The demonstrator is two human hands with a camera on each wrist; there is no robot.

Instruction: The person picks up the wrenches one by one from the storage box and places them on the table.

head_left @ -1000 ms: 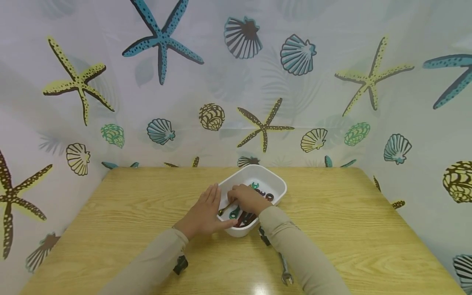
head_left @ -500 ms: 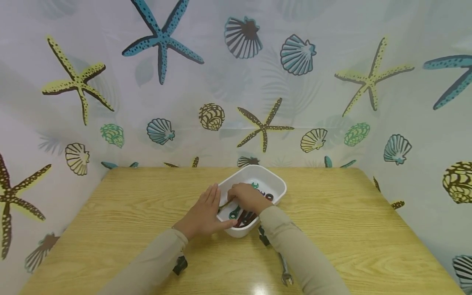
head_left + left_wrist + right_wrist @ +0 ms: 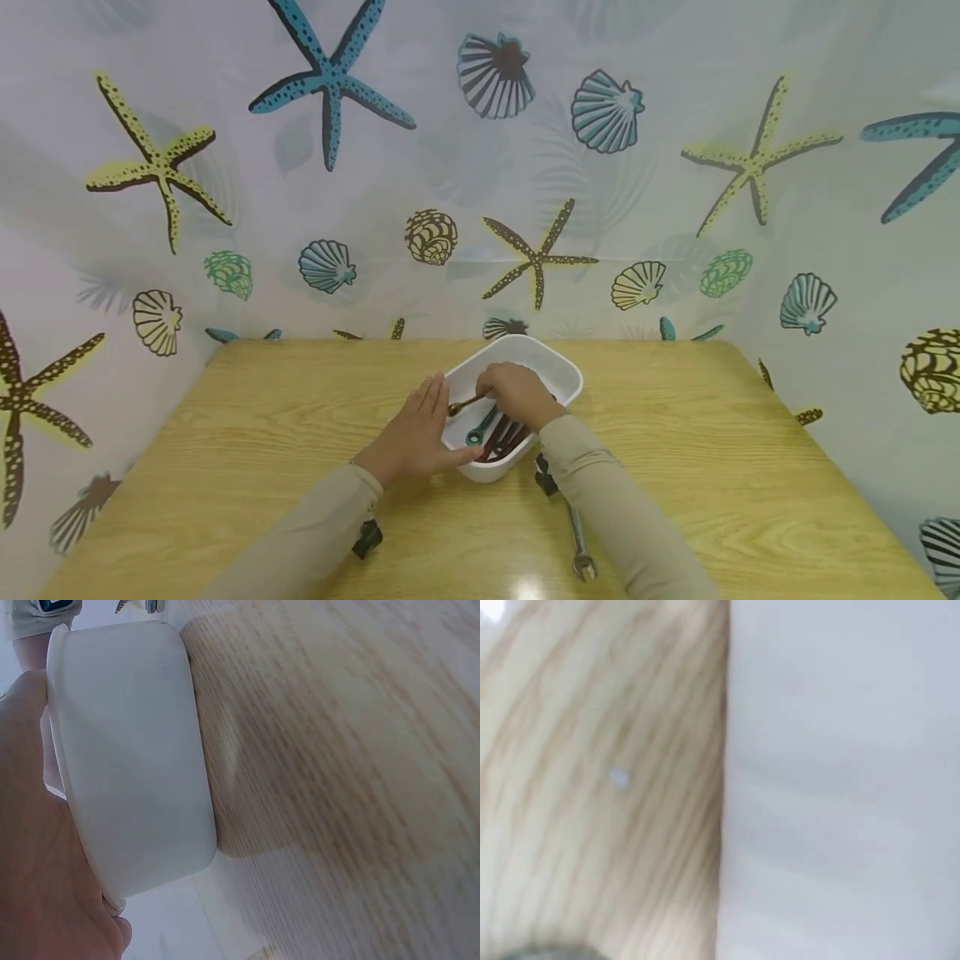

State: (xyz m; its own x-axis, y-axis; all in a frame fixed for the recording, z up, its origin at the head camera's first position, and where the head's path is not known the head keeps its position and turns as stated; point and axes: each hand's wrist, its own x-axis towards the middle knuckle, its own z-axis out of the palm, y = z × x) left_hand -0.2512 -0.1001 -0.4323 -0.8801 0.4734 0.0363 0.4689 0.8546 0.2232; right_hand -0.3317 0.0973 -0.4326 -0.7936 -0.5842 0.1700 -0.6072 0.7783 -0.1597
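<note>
A white plastic tub stands on the table, with several coloured wrenches inside. Reaching in over its near right side, my right hand pinches a bronze-coloured wrench, whose ring end points toward the left wall. A green wrench and dark red wrenches lie below that hand, partly hidden by it. My left hand rests against the tub's left rim, fingers straight and thumb stretched along the near rim. In the left wrist view that hand lies along the tub's upper edge.
A silver combination wrench lies on the wooden table by my right forearm, which partly covers it. The blurred right wrist view shows the tub's white wall beside the tabletop. A shell-patterned curtain encloses the back and sides.
My right hand has moved slightly right and back, lifting and drawing the bronze-coloured wrench with it. It now covers the far wrenches. My left hand stays where it was.
</note>
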